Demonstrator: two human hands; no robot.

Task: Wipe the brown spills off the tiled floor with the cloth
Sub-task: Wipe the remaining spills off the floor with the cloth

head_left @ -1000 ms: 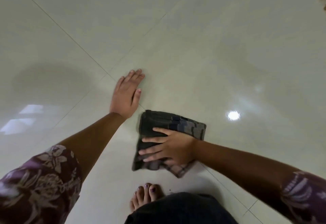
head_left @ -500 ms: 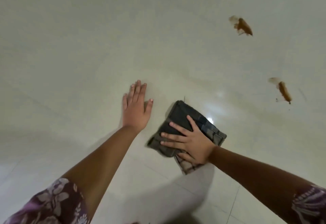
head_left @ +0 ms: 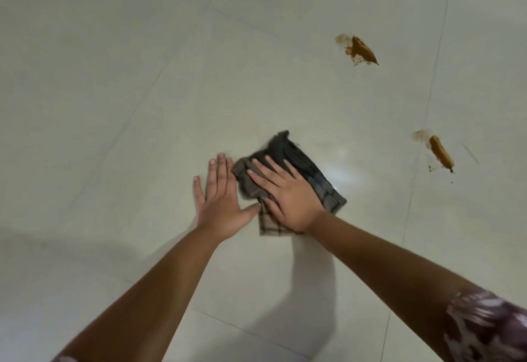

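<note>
A dark grey checked cloth (head_left: 308,170), folded, lies on the pale tiled floor (head_left: 114,105) near the middle of the view. My right hand (head_left: 285,190) presses flat on it with fingers spread, covering its near left part. My left hand (head_left: 221,205) rests flat on the floor just left of the cloth, its thumb touching the cloth's edge. Two brown spills mark the floor to the right: one far spill (head_left: 360,49) at the upper right and one nearer spill (head_left: 439,152) at the right, both apart from the cloth.
Grout lines cross the glossy tiles. A bright light reflection (head_left: 339,175) shines just right of the cloth. My shadow (head_left: 299,304) falls on the floor between my forearms. A patterned purple sleeve (head_left: 490,330) shows at the lower right.
The view has swung up and right, bringing both spills in. My right hand slid the cloth forward and now lies flatter on it; my left hand now touches the cloth's edge.
</note>
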